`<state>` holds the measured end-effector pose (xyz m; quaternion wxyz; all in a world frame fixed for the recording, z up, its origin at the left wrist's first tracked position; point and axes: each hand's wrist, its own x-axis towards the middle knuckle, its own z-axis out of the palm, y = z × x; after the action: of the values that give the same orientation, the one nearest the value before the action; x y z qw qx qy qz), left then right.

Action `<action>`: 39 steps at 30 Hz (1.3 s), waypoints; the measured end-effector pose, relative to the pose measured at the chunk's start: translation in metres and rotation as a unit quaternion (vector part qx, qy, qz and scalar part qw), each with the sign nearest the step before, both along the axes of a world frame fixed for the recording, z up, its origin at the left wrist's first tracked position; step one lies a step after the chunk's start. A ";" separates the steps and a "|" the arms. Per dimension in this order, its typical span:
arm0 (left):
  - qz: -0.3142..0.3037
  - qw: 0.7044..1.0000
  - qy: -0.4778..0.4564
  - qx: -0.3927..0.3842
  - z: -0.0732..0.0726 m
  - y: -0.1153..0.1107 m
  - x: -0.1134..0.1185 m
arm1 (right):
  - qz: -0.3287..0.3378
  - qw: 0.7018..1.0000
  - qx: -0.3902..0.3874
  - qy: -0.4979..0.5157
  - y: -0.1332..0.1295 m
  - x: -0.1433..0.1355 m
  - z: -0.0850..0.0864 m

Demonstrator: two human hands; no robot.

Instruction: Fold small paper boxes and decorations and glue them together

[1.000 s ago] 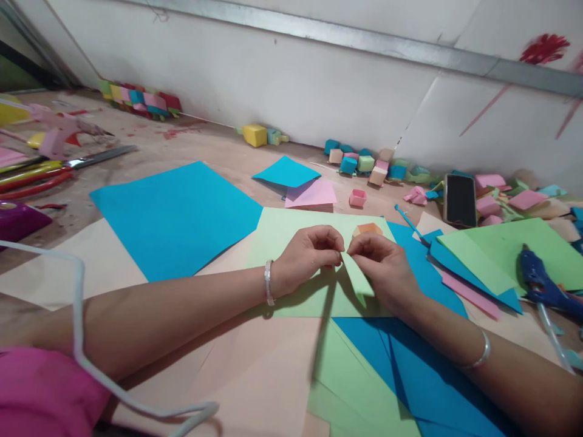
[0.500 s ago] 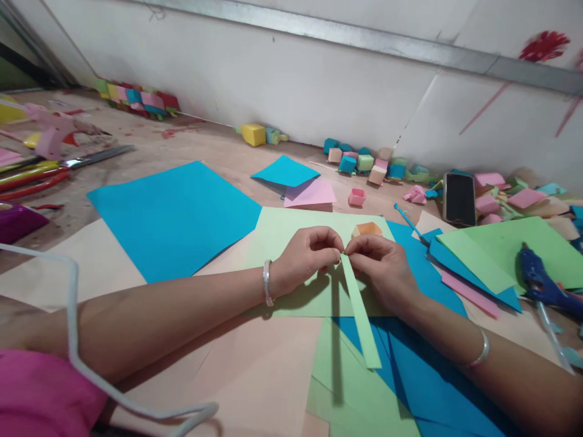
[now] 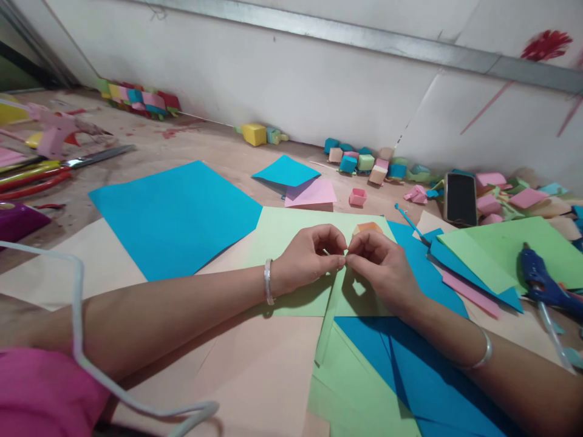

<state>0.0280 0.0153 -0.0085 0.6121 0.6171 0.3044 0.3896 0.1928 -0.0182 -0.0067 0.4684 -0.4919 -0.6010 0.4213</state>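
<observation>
A light green paper strip [image 3: 328, 321] hangs down from my fingertips, its lower end over the sheets in front of me. My left hand [image 3: 314, 252] pinches the strip's top end between thumb and forefinger. Fingertip to fingertip with it, my right hand [image 3: 380, 258] pinches at the same spot. The very end of the strip is hidden by the fingers. Beneath both hands lies a light green paper sheet [image 3: 286, 233]. Just behind my right hand sits a small orange folded paper box [image 3: 368, 228], partly covered.
A large blue sheet [image 3: 182, 218] lies to the left. Scissors [image 3: 98, 158] and a pink glue gun [image 3: 54, 130] are further left. A blue glue gun [image 3: 542, 276] and a phone [image 3: 460, 198] are at right. Small paper boxes [image 3: 348, 164] line the wall. A white cable [image 3: 77, 315] crosses my left arm.
The strip's hanging end has swung from right to left and now shows more edge-on. Both hands stay almost in place, their fingertips slightly shifted.
</observation>
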 end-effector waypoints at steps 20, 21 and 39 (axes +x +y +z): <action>0.085 0.992 -0.057 -0.071 0.002 0.001 0.004 | 0.032 0.937 0.261 -0.232 0.001 0.005 -0.003; 0.087 0.992 -0.056 -0.072 0.002 0.001 0.004 | 0.034 0.932 0.270 -0.240 0.002 0.004 -0.003; 0.084 0.990 -0.074 -0.091 0.000 0.002 0.004 | 0.003 0.998 0.054 -0.030 0.004 0.002 -0.008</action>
<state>0.0323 0.0170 -0.0082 0.6517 0.5008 0.3426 0.4551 0.1949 -0.0140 -0.0148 0.4746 -0.4770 -0.6380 0.3743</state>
